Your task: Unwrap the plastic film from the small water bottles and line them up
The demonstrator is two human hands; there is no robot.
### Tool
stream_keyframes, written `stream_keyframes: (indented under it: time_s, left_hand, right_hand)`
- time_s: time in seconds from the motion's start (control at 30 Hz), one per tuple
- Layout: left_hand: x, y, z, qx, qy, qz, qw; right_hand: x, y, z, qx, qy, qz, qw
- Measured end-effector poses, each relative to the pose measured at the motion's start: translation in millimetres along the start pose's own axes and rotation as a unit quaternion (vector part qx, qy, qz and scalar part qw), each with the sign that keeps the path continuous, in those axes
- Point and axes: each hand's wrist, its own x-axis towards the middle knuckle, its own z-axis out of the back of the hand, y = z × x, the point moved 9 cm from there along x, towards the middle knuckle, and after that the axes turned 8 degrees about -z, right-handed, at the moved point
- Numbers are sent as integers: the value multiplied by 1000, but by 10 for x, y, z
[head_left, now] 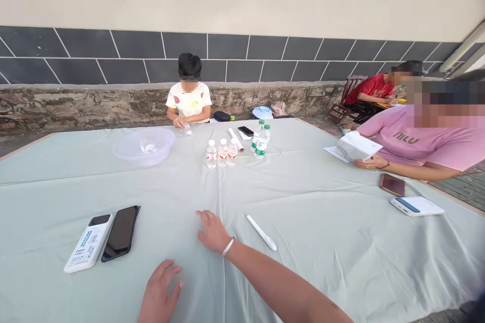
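My right hand point(213, 232) rests low over the pale green tablecloth point(303, 272), fingers apart and holding nothing; a white band point(228, 247) circles its wrist. To its right lies a white pen point(260, 232), not touched by the hand. Closer to me, my left hand point(161, 290) is slightly blurred, its fingers spread with nothing in them. Left of that hand, a black smartphone point(121, 233) lies beside a white power bank point(90, 244) with blue print. Neither hand touches these things.
Three small clear bottles point(222, 154), two green-capped bottles point(261, 141), a white roll point(236, 140) and a translucent basin point(146, 147) stand farther back. A person point(189, 101) sits opposite; another in pink point(424, 146) holds papers, near a phone point(392, 184) and power bank point(417, 205).
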Motion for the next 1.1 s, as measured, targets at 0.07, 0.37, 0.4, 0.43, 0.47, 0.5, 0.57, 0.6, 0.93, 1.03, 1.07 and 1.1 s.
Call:
stream_keyframes:
  time_s: [0.07,0.37,0.4,0.43,0.47,0.5,0.57,0.6,0.93,1.03,1.07,1.1]
  left_hand:
    - [-136,26,-115,92,40,-34,994]
    - [-470,-36,-384,320,65,-78,942]
    - [-490,-57,-392,325,55,-89,940]
    - [-504,-74,-397,328,47,-99,938]
    - [-511,-83,-398,331,41,-105,937]
    - [-513,-86,-396,333,37,-108,936]
    - [-507,-88,-393,335,33,-112,935]
    - [-503,-91,-389,336,30,-113,935]
    - [-496,-130,-350,341,23,-123,932]
    - [-498,-137,-346,340,20,-127,932]
    - [-499,-136,-345,342,17,-129,931]
    - [-499,-133,-346,344,15,-130,930]
  right_hand:
    - [-394,-16,-143,-8,7,-1,1000]
    - [-1128,-19,-349,-55,19,21,998]
    - [-1132,-10,-340,-61,14,21,998]
    - [-1130,-2,-332,-64,10,20,998]
    - [-1124,4,-332,-68,9,20,997]
    - [-1116,7,-338,-71,11,19,997]
    - [-1101,-1,-361,-77,18,12,997]
    - [-1095,-7,-374,-80,23,9,996]
    - [-1090,-6,-395,-81,29,3,996]
    - [-1084,-7,-403,-82,32,3,996]
    - [-1081,-8,-405,-82,32,3,996]
    - [-1079,-9,-408,-83,33,4,996]
